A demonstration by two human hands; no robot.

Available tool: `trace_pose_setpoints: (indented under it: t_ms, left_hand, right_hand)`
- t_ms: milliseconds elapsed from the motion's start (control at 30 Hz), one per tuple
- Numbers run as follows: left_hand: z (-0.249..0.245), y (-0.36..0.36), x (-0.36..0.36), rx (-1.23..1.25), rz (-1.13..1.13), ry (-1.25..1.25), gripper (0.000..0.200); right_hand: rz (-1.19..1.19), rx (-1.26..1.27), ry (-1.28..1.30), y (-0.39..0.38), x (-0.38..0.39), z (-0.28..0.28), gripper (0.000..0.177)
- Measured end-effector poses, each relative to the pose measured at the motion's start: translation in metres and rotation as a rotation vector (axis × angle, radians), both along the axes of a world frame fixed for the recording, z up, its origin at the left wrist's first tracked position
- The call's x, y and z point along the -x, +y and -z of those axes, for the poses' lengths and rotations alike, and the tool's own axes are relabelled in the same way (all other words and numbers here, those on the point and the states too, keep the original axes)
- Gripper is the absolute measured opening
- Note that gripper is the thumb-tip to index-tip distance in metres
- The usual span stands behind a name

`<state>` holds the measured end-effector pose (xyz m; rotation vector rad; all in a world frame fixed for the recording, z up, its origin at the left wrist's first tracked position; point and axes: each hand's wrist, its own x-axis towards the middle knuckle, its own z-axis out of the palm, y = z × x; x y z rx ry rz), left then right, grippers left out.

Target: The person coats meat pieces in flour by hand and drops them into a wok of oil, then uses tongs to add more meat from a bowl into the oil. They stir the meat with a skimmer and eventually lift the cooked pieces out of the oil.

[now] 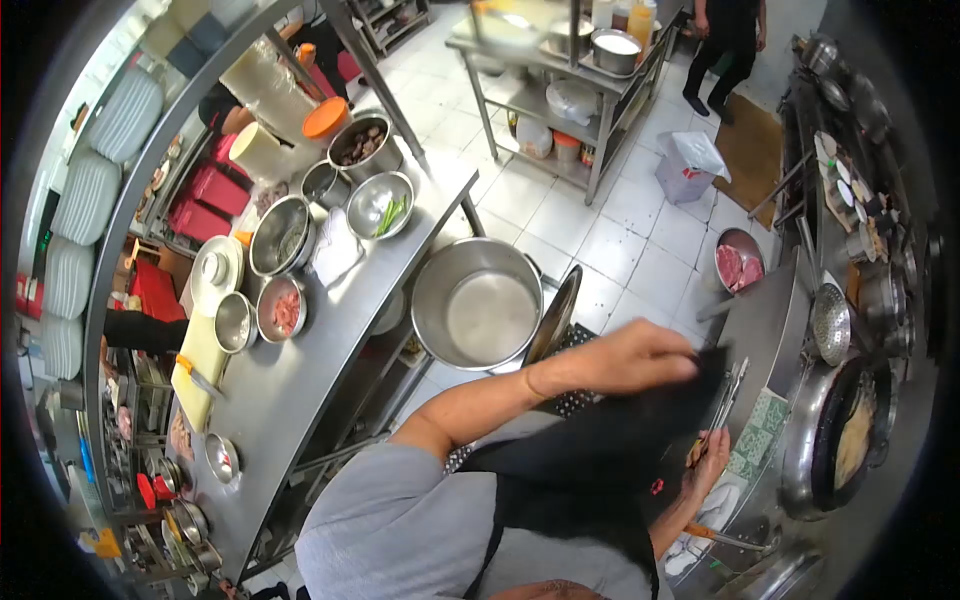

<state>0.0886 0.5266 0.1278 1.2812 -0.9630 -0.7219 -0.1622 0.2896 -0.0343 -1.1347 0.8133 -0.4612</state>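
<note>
My left hand (650,358) is closed and blurred by motion, raised across my front. It grips the black apron (600,435), which is pulled out toward the stove side; the fingertips are partly hidden. Lower down, my right hand (712,455) is wrapped round a pair of metal tongs (732,392), their tips pointing away from me along the steel counter. Close to the right hand lie a green-and-white patterned cloth (760,432) and a white cloth (720,505). A wok (800,455) with browned food (855,445) in it sits to the right.
A large steel pot (425,335) and a bowl of raw meat (740,262) are ahead. A perforated skimmer (831,325) rests beside the wok. The left steel table (275,420) bears several bowls, a cutting board (197,385) and a knife (200,378). Another person (725,45) stands far off.
</note>
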Motion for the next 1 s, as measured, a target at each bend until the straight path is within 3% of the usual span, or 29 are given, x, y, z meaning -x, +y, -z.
trace_pose_setpoints:
  t_ms: [33, 100, 167, 300, 400, 533, 600, 667, 700, 733, 767, 800, 867, 900, 1000]
  left_hand:
    - [0.03, -0.004, -0.014, -0.082, -0.189, -0.332, 0.024]
    - [0.074, 0.008, -0.034, -0.456, -0.318, -0.671, 0.019]
    - [0.113, 0.024, -0.044, -0.562, -0.348, -0.778, 0.022]
    - [0.147, 0.033, -0.033, -0.588, -0.447, -0.694, 0.033]
    - [0.149, 0.021, -0.027, -0.782, -0.249, -0.541, 0.041]
    - [0.161, -0.009, -0.018, -0.811, 0.002, -0.505, 0.042]
    - [0.167, -0.021, -0.015, -0.879, 0.095, -0.577, 0.043]
    - [0.171, -0.039, -0.017, -0.932, 0.155, -0.428, 0.045]
    - [0.184, -0.039, -0.019, -0.867, 0.148, -0.575, 0.045]
    - [0.163, -0.053, -0.02, -0.826, 0.141, -0.516, 0.044]
    - [0.173, -0.06, -0.027, -0.847, 0.202, -0.461, 0.043]
    - [0.18, -0.067, -0.026, -0.827, 0.213, -0.556, 0.043]
    - [0.186, -0.08, -0.03, -0.844, 0.225, -0.63, 0.042]
    - [0.187, -0.087, -0.032, -0.9, 0.24, -0.601, 0.042]
    - [0.196, -0.098, -0.034, -0.931, 0.281, -0.611, 0.041]
  right_hand:
    - [0.012, 0.001, -0.016, 0.003, -0.001, -0.013, 0.039]
    - [0.094, 0.062, 0.047, 0.012, -0.003, -0.032, 0.055]
    - [0.101, 0.055, 0.061, 0.01, 0.004, -0.048, 0.058]
    - [0.068, 0.174, 0.161, -0.001, 0.022, -0.068, 0.056]
    - [0.126, 0.286, 0.261, -0.004, 0.028, -0.087, 0.055]
    - [0.17, 0.347, 0.319, -0.02, 0.047, -0.091, 0.047]
    - [0.067, 0.609, 0.421, -0.03, 0.071, -0.094, 0.039]
    - [0.181, 0.841, 0.391, -0.032, 0.067, -0.115, 0.034]
    - [0.228, 0.822, 0.458, -0.031, 0.068, -0.136, 0.032]
    - [0.25, 0.823, 0.571, -0.036, 0.075, -0.151, 0.034]
    - [0.337, 0.994, 0.565, -0.042, 0.082, -0.158, 0.035]
    - [0.37, 1.088, 0.582, -0.05, 0.097, -0.168, 0.036]
    - [0.559, 1.081, 0.684, -0.064, 0.123, -0.188, 0.036]
    - [0.67, 0.958, 0.666, -0.078, 0.137, -0.195, 0.037]
    - [1.005, 1.169, 0.793, -0.117, 0.182, -0.213, 0.036]
